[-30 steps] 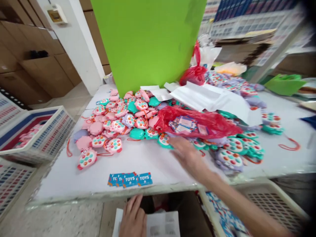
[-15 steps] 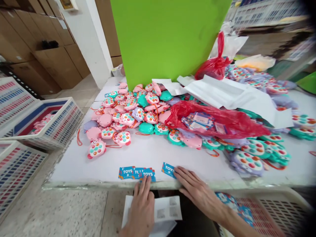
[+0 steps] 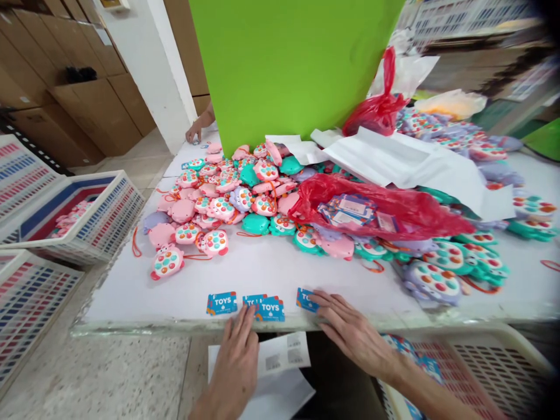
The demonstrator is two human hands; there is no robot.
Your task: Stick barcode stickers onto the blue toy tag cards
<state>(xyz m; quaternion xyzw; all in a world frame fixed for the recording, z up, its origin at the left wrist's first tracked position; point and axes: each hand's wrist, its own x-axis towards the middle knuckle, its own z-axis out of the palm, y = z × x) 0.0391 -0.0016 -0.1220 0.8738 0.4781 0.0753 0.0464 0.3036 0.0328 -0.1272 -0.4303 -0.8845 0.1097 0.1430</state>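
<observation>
"Three spots hold blue TOYS cards near the table [image 3: 175, 297] edge. How are you placed with them?"

"Going from the left, a small left group [image 3: 221, 303] lies face up, apart from my hands. Next comes my left hand [image 3: 238, 350], fingers stretched out and gripping nothing that shows, its fingertips at the left end of the overlapping middle group [image 3: 271, 309]."

"What's that below it?"

"A white printed sheet [image 3: 286, 352], lower than the edge, partly behind my left hand."

"And the right?"

"My right hand [image 3: 352, 335] is spread flat, thumb apart from the fingers, fingertips over one end of the right card [image 3: 304, 298]. I can't tell how hard they press. Past it stands a cream basket [image 3: 494, 353]."

"How would you do this well?"

"I'd slide cards with light, flat fingertips, since such thin ones look awkward to pinch off a smooth top. I'd part the middle ones so none hides another, and stop short of the edge."
</observation>
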